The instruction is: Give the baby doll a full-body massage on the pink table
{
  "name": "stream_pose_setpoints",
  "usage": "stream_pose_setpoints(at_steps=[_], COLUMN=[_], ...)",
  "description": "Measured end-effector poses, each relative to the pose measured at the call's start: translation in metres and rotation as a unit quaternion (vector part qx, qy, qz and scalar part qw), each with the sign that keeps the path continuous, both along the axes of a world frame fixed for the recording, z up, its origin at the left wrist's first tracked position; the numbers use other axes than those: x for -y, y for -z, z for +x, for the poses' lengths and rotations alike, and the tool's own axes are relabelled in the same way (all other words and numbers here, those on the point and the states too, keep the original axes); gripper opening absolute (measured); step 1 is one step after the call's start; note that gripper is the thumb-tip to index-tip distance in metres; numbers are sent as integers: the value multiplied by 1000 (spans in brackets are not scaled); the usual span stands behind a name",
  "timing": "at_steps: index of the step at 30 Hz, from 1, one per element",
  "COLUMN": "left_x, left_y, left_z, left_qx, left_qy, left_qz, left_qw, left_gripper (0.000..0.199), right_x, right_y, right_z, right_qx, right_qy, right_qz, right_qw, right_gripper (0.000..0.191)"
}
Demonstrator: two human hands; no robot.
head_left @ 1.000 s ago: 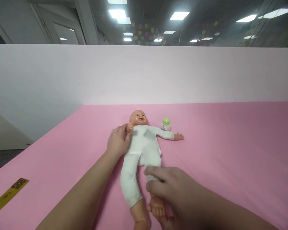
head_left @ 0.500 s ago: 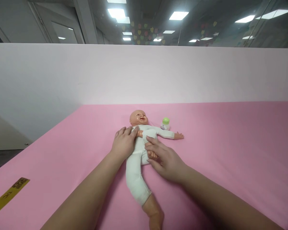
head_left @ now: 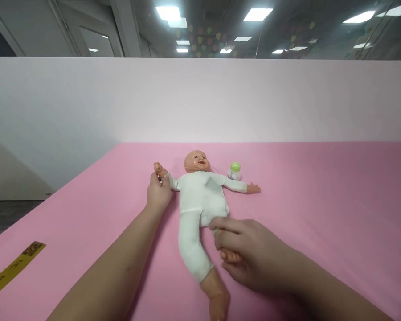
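Your left hand has swung the one white-suited plastic baby doll's arm outward at centre frame, fingers pinching it, while your right hand now clasps its foot, one green-capped bottle beside.

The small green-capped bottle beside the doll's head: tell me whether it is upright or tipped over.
Upright. The bottle stands on the pink surface with its green cap on top, just behind the doll's outstretched arm. Neither hand touches it.

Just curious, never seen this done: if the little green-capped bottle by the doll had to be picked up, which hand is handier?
Probably the right hand: the bottle stands on its side of the doll. The left hand would have to cross over.
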State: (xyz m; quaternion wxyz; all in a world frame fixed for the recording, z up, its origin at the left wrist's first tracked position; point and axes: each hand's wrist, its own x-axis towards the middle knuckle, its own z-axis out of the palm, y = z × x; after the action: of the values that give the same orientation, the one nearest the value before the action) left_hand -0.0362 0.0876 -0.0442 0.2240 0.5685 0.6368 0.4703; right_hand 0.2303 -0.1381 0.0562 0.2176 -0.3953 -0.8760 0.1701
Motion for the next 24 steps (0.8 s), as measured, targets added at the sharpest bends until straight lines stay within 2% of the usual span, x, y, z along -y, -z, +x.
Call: stream_pose_setpoints(at_steps=[3,6,11,16,21,24], left_x=[-13,-18,-15,-15,-5,11], left_y=[10,13,11,9,-2,-15], left_z=[-7,-10,-11,-11,-6,6], left_qx=[31,35,17,9,-24,-100], left_qy=[-36,-48,-29,-41,-29,12], left_qz=[-45,-61,-42,-64,-37,8], left_qw=[998,996,999,997,999,995], left_gripper=[42,41,40,41,39,36], right_x=[6,8,10,12,14,11], right_y=[-3,3,13,3,-11,-7], right_z=[-1,-2,-5,-11,-9,-6], right_qx=[52,102,132,152,68,-34], right_qy=[-48,-64,-45,-27,-26,11], right_qz=[-73,-128,-130,-129,-110,-33], right_qw=[995,984,982,980,991,999], right_gripper=[17,21,23,17,22,23])
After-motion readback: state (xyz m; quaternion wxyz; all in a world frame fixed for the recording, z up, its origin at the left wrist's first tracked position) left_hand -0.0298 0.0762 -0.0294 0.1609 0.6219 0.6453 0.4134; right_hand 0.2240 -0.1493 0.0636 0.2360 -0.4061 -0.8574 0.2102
